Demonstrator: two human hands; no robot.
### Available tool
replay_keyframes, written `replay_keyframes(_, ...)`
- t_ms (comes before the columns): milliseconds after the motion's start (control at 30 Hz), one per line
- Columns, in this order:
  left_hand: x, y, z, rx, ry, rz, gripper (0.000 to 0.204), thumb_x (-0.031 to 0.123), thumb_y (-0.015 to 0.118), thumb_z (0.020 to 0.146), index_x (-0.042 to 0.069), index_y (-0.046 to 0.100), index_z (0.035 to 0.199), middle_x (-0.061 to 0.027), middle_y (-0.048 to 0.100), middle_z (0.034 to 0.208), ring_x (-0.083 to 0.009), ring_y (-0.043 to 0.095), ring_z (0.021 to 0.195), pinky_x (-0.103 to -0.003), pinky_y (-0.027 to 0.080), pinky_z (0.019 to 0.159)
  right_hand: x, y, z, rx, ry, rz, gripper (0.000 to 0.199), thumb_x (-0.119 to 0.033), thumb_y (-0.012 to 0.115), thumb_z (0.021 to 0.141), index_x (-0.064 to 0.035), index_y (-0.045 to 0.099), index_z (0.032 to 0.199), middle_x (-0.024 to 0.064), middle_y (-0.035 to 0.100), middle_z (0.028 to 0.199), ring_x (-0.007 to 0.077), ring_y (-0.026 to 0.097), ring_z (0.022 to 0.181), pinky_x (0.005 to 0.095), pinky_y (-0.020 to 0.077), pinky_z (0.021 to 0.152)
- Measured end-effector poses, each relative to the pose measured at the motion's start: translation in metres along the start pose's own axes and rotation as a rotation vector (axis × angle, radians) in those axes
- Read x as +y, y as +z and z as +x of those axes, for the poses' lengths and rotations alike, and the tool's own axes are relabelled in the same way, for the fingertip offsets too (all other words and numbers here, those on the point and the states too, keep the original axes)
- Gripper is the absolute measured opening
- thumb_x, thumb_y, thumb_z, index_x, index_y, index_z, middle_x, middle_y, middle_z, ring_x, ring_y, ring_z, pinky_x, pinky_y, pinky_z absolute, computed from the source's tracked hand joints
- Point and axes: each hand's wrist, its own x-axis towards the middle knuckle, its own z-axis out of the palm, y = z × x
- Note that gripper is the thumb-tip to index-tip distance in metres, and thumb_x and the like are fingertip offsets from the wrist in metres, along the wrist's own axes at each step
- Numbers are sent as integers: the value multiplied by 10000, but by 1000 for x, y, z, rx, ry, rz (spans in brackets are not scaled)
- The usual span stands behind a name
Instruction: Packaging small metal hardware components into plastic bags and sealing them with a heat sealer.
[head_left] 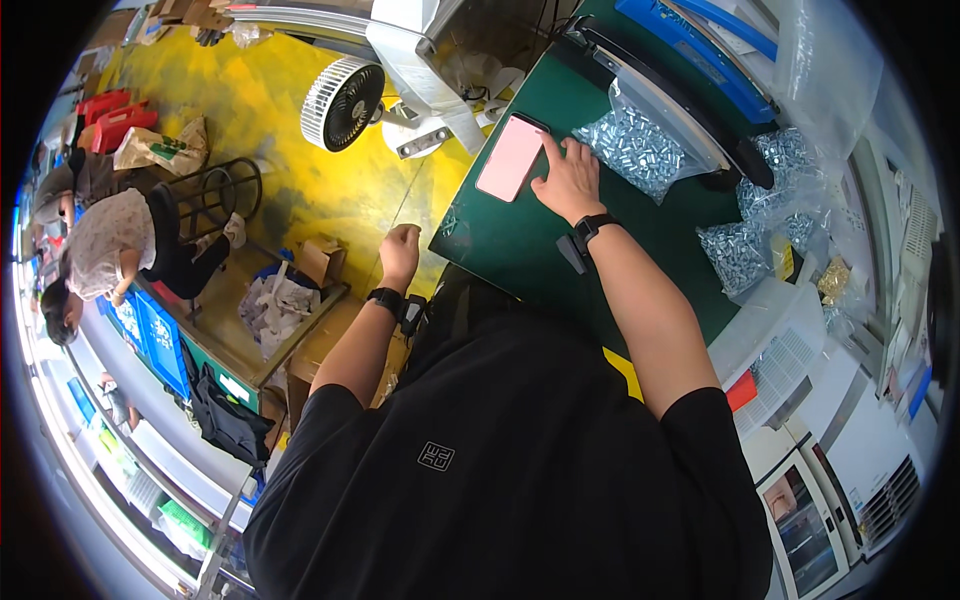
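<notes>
On the dark green table top (640, 250) lies a phone (512, 160) with a lit, pale pink screen. My right hand (570, 180) is over the table with its fingers apart, the index finger at the phone's right edge; whether it touches the phone I cannot tell. It holds nothing. A clear plastic bag of small silvery metal cylinders (640, 150) rests just beyond that hand. My left hand (400, 255) hangs beside the table's left edge, above the yellow floor. Its fingers are curled in, and nothing shows in them.
More bags of metal parts (735, 255) stand along the table's right side. Blue trays (700, 55) are at the far right. A white fan (345, 105) stands beyond the table's left edge. Farther left, a person (110, 245) sits at another bench near a blue bin (160, 335).
</notes>
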Motion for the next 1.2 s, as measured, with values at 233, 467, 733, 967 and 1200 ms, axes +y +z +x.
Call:
replay_keyframes(233, -2, -2, 0, 12, -26, 4, 254, 218, 618, 931, 5, 753, 965, -208, 741, 895, -341, 728, 832, -385, 555, 773, -2, 0, 1, 2, -10, -24, 811, -267, 755, 766, -196, 431, 1506, 183, 525, 1348, 368, 484, 1265, 516, 404, 1059)
replay_keyframes(467, -6, -3, -1, 21, -13, 22, 253, 219, 621, 933, 5, 753, 960, -204, 741, 887, -337, 724, 817, -387, 553, 762, -3, -4, 6, -84, 23, -48, 813, -279, 760, 768, -207, 443, 1513, 186, 519, 1364, 362, 482, 1279, 505, 412, 1061)
replay_keyframes(733, -8, 2, 0, 21, -6, -2, 252, 220, 624, 934, 7, 755, 966, -204, 741, 885, -335, 722, 814, -388, 552, 764, 0, -2, 3, -54, -2, -38, 813, -265, 768, 757, -211, 455, 1505, 187, 515, 1374, 362, 481, 1285, 483, 417, 1066)
replay_keyframes(967, -14, -1, -1, 18, -18, 18, 254, 219, 625, 933, 6, 754, 979, -205, 740, 885, -330, 723, 814, -386, 552, 766, 1, -3, 3, -73, -5, -34, 823, -255, 769, 753, -196, 447, 1508, 183, 510, 1389, 360, 479, 1290, 488, 410, 1076)
replay_keyframes(1200, 1, 0, -1, 20, 16, 7, 224, 194, 626, 933, 9, 750, 959, -192, 734, 888, -342, 708, 808, -392, 551, 752, 3, 1, 0, -49, -20, -39, 842, -253, 770, 751, -197, 430, 1519, 180, 493, 1411, 358, 466, 1307, 486, 392, 1096)
